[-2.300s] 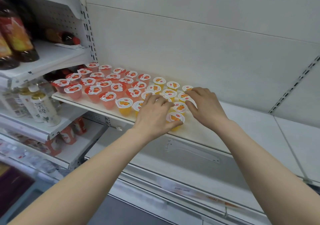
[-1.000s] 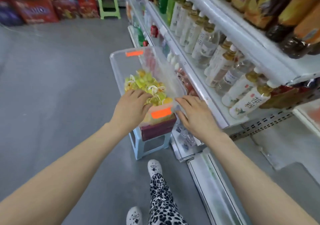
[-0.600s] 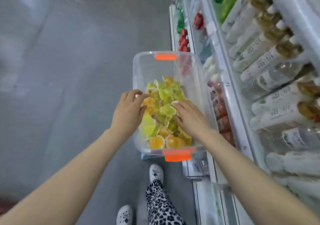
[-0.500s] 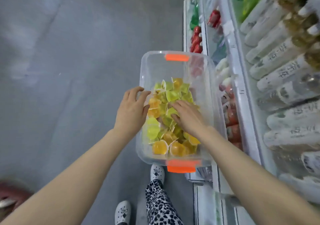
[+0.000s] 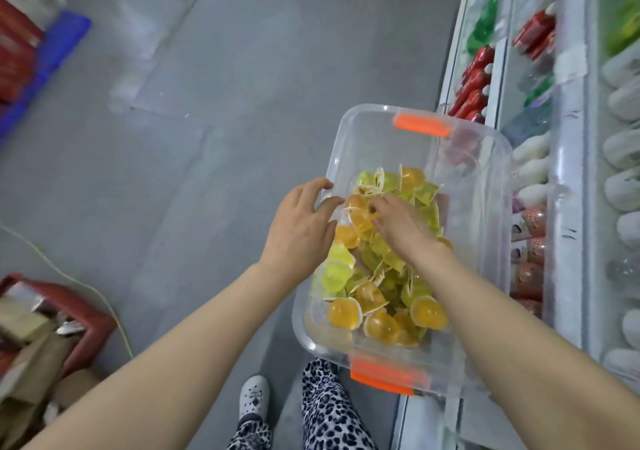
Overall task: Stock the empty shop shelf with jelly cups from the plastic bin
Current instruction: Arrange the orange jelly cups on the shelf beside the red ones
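A clear plastic bin [image 5: 485, 144] with orange handles sits low in front of me, holding a heap of yellow and orange jelly cups [image 5: 384, 297]. My left hand [image 5: 301, 231] lies over the bin's left wall, its fingers spread and reaching just inside the rim. Further into the heap, my right hand [image 5: 401, 224] has its fingertips curled round an orange jelly cup [image 5: 358, 219]. The shelf with the stocked cups is out of view.
Shop shelves [image 5: 568, 207] with drink bottles run along the right, close to the bin. A red basket [image 5: 79, 307] of cardboard stands at the lower left and a blue crate [image 5: 52, 51] at the upper left. My leopard-print leg [image 5: 332, 411] and white shoe [image 5: 254, 397] are beneath the bin.
I have turned from the shelf down to the bin. Both hands went into it; the right hand has moved leftward onto an orange cup, beside the left hand.
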